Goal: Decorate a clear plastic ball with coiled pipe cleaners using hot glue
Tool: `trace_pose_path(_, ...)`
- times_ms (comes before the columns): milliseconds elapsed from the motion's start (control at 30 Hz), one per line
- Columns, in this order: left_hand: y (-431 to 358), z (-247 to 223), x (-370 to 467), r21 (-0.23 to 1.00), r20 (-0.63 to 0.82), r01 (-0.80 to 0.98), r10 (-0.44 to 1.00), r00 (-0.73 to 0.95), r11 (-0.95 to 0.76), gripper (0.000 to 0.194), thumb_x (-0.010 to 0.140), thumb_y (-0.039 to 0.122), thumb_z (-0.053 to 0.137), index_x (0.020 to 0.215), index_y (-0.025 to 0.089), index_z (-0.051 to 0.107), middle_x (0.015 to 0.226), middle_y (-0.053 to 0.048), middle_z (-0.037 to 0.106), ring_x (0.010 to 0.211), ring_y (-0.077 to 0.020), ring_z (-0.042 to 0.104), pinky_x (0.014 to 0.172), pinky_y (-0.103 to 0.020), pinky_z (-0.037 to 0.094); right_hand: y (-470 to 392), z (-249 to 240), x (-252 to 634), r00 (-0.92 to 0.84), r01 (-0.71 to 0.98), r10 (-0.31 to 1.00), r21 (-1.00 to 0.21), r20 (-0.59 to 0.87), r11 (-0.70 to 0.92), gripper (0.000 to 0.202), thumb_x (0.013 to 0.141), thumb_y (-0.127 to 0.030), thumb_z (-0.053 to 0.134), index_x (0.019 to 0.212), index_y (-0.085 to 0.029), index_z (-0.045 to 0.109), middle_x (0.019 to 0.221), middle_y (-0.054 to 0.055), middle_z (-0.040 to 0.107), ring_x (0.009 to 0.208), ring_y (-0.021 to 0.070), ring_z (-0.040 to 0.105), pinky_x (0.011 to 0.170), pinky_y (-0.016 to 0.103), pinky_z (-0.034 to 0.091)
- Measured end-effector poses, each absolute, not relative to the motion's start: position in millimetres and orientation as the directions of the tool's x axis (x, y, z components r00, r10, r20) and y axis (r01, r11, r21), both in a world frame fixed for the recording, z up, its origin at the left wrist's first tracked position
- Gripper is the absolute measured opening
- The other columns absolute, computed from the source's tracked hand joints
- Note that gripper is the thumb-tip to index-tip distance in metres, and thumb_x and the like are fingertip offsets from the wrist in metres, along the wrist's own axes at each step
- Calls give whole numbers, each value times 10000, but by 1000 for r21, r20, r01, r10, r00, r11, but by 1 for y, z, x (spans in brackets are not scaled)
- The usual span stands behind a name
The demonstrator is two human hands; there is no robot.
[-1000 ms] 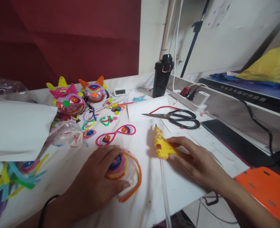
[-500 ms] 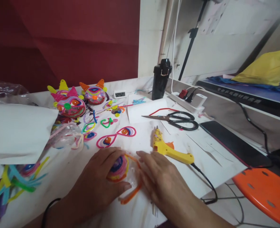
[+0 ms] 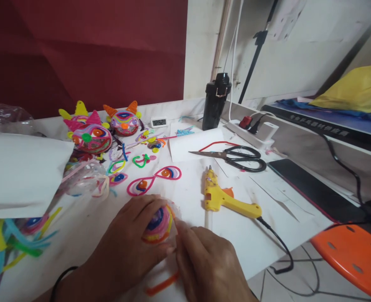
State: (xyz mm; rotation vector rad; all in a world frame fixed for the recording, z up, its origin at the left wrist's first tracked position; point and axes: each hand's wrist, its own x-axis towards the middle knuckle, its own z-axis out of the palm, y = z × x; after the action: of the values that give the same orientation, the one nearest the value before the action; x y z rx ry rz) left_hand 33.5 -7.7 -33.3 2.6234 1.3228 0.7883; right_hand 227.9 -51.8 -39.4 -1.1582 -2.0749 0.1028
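Observation:
My left hand (image 3: 125, 239) is curled round a clear plastic piece that carries a round patch of coloured rings (image 3: 158, 226), blue and purple inside, pink, yellow and orange outside. Against the right side of that piece, my right hand (image 3: 204, 256) has its fingers pressed together on an orange fuzzy strip. The strip's loose end (image 3: 163, 284) sticks out below, between the hands. Just beyond them lie two eye shapes joined by a pink outline (image 3: 154, 179). A yellow glue gun (image 3: 218, 195) rests to the right, its nozzle pointing away.
Black-handled scissors (image 3: 232, 157) lie on white paper. Behind stand a black bottle (image 3: 216, 102), a power strip (image 3: 246, 133) and a small clock (image 3: 159, 122). Decorated balls (image 3: 92, 138) sit at back left, coloured strips (image 3: 18, 241) at left. A phone (image 3: 308, 188) and orange stool (image 3: 355, 260) are right.
My right hand has moved down and slightly left, its fingers closing in at the piece's edge. The orange strip's loose end has shifted lower and left. The view has shifted slightly.

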Motion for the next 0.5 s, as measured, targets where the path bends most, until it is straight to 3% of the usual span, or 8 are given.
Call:
trace_pose_path(267,-9,-30,32,322,372,716,778,506,-619,687,781,255,760,1379,298,426,1321,-89,567,1226,-319,557,1074,-477,500,-51,-29,224,-318,619,842,-578,435,532,348,935,-95,390,1108,-52,689,705,68,703,544,214,657,472,318,486)
trace_pose_path(500,-13,-28,27,387,315,701,800,511,-600,670,788,262,725,1411,293,482,1375,-101,587,1249,-328,581,1058,-502,531,-52,-26,219,-342,665,861,-550,377,506,273,931,-93,394,900,-143,660,661,44,678,522,209,658,462,324,424)
